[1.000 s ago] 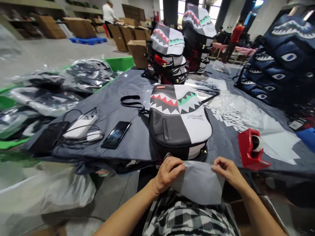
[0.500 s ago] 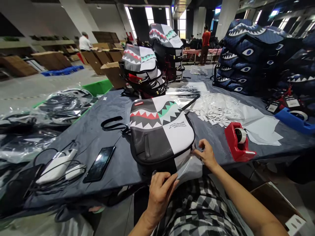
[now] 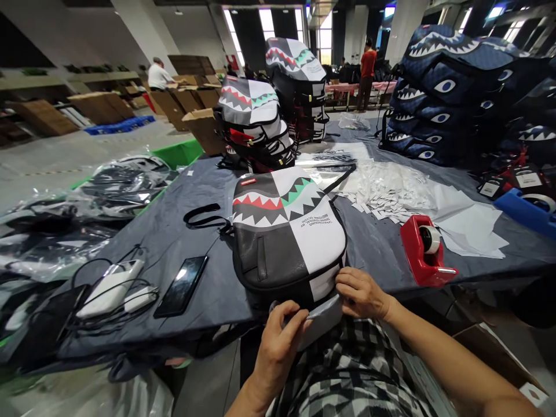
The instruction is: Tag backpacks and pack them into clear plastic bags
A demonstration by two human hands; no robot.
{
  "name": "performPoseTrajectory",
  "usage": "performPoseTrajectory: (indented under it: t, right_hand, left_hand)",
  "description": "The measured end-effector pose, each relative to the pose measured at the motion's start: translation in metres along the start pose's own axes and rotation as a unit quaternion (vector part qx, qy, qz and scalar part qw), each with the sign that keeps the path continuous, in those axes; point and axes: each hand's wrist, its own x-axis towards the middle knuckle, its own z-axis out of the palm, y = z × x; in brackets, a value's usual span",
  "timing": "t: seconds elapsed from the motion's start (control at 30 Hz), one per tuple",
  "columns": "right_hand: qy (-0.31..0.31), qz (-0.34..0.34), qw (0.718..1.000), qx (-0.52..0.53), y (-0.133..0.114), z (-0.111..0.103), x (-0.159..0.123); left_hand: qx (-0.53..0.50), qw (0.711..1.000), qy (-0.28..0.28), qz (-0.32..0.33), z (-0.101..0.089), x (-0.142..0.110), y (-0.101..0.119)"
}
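A backpack (image 3: 286, 231) lies flat on the dark cloth-covered table. Its front is dark grey and white, with a red and green shark-teeth print. A black strap (image 3: 204, 215) sticks out to its left. Along the near edge, a translucent plastic sheet (image 3: 320, 323) hangs over toward my lap. My left hand (image 3: 280, 336) pinches the sheet's left part between thumb and fingers. At the backpack's near right corner, my right hand (image 3: 361, 293) is closed on the sheet's right part, its fingertips partly hidden.
A red tape dispenser (image 3: 423, 252) stands right of the backpack, near loose white tags (image 3: 377, 202). To the left lie a phone (image 3: 181, 286) and a white power bank (image 3: 110, 289) with cables. Stacked backpacks (image 3: 249, 116) and dark blue ones (image 3: 438, 98) rise behind.
My right hand has turned and closed over the plastic, folding its edge down and inward. My left hand keeps its pinch almost in place. The view has shifted slightly.
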Motion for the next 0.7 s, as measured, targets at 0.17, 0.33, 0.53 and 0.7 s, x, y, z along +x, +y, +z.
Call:
performPoseTrajectory:
  t: [0.17,0.33,0.53,0.7]
  right_hand:
    - [-0.030,-0.090,0.995,0.018,0.017,-0.001,0.001]
    - [-0.091,-0.101,0.989,0.052,0.019,-0.008,0.002]
    - [-0.163,-0.138,0.977,0.004,0.018,-0.015,0.019]
    - [-0.255,-0.162,0.953,0.012,0.028,-0.028,0.047]
  left_hand:
    - [0.109,0.993,0.052,0.004,0.001,-0.012,0.013]
    - [0.164,0.983,0.073,-0.031,0.002,-0.011,0.024]
    - [0.137,0.980,-0.057,0.134,-0.018,0.004,-0.006]
    - [0.105,0.964,-0.155,0.190,-0.042,0.031,-0.021]
